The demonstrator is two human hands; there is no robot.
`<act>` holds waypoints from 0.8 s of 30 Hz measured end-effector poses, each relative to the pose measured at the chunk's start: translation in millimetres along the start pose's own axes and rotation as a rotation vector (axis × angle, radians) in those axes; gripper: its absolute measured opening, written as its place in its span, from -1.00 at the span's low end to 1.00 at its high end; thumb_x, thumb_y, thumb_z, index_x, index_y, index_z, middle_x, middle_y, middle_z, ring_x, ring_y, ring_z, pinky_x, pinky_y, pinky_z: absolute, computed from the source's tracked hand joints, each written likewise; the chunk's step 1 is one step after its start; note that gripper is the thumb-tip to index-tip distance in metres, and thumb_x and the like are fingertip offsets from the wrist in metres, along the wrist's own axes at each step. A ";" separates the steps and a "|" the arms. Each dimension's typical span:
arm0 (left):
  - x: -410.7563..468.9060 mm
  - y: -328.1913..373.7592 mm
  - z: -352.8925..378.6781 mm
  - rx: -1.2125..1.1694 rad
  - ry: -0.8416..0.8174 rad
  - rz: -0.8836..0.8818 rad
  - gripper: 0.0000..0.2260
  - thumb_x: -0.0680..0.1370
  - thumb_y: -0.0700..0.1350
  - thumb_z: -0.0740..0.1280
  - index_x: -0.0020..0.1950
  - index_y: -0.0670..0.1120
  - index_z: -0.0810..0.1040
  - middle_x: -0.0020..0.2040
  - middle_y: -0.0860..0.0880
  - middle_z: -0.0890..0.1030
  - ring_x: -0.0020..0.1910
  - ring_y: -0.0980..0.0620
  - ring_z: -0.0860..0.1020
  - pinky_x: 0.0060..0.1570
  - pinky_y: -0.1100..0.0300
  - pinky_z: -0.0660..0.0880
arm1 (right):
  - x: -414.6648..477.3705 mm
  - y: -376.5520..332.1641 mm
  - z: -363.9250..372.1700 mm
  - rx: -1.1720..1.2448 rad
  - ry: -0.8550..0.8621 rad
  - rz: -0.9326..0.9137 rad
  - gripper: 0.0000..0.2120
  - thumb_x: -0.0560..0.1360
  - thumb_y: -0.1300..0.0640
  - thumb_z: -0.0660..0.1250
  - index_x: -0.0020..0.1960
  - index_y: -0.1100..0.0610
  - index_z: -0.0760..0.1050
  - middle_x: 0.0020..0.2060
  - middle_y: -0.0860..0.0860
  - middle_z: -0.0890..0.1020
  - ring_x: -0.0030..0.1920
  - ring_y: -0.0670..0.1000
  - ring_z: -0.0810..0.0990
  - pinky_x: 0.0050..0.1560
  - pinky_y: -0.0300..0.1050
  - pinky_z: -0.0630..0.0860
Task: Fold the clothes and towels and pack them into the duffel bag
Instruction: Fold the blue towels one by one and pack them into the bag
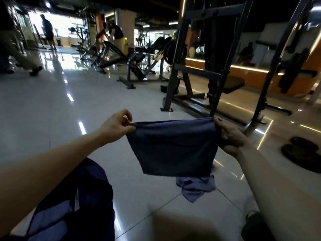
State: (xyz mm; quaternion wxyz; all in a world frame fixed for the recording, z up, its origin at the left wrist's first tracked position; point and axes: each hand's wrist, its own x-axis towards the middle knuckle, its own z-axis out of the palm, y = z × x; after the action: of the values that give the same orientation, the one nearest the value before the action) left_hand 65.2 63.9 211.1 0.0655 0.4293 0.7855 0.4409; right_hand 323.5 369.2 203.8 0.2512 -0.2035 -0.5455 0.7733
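A dark blue towel (173,148) hangs doubled over in the air in front of me, stretched between both hands. My left hand (115,126) pinches its top left corner. My right hand (229,136) grips its top right corner with curled fingers. Below it on the tiled floor lies a crumpled lighter blue cloth (194,187), partly hidden by the towel. The dark duffel bag (83,206) sits open at the lower left under my left forearm, with pale blue fabric showing inside.
A steel weight rack (208,58) stands just beyond the towel. Weight plates (300,153) lie on the floor at right. Benches and machines (135,63) fill the background, where people stand. A shoe (251,221) shows at lower right.
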 end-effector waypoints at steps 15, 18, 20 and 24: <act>6.6 45.3 -20.4 -0.050 0.055 0.143 -0.88 0.47 -0.24 0.54 -0.09 -0.13 0.63 -0.22 -0.09 0.70 -0.19 -0.03 0.67 -0.11 0.13 0.59 | 30.7 -43.8 22.4 -0.134 0.405 0.013 -0.84 0.49 0.15 0.47 0.06 0.14 0.64 -0.03 0.13 0.63 -0.03 0.12 0.60 0.00 0.04 0.60; 14.7 34.9 -15.7 0.018 0.031 0.144 -0.89 0.48 -0.23 0.53 -0.09 -0.10 0.64 -0.22 -0.07 0.69 -0.19 -0.05 0.66 -0.10 0.07 0.61 | 41.9 -34.0 12.9 -0.132 0.411 0.019 -0.73 0.38 0.09 0.52 0.07 0.09 0.64 0.04 0.14 0.63 0.02 0.13 0.59 -0.03 0.05 0.57; 20.3 28.8 -14.2 0.077 0.029 0.123 -0.91 0.48 -0.21 0.53 -0.10 -0.09 0.65 -0.22 -0.04 0.69 -0.21 0.03 0.65 -0.13 0.14 0.60 | 50.2 -28.7 11.7 -0.107 0.418 0.021 -0.70 0.36 0.08 0.54 0.07 0.07 0.64 0.03 0.12 0.63 -0.01 0.12 0.60 -0.11 0.01 0.57; 27.4 17.2 -14.6 0.135 0.004 0.055 -0.93 0.50 -0.17 0.52 -0.11 -0.12 0.66 -0.24 -0.01 0.69 -0.25 0.12 0.65 -0.22 0.28 0.53 | 64.5 -15.3 10.5 -0.072 0.427 0.008 -0.62 0.32 0.07 0.59 0.11 0.08 0.66 0.09 0.12 0.64 0.09 0.16 0.61 -0.08 0.04 0.56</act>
State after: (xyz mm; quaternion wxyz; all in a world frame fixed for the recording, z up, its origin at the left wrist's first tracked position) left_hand 51.8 78.8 240.3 0.0227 0.4530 0.8016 0.3896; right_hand 268.8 405.1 219.0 0.3505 -0.3737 -0.5063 0.6937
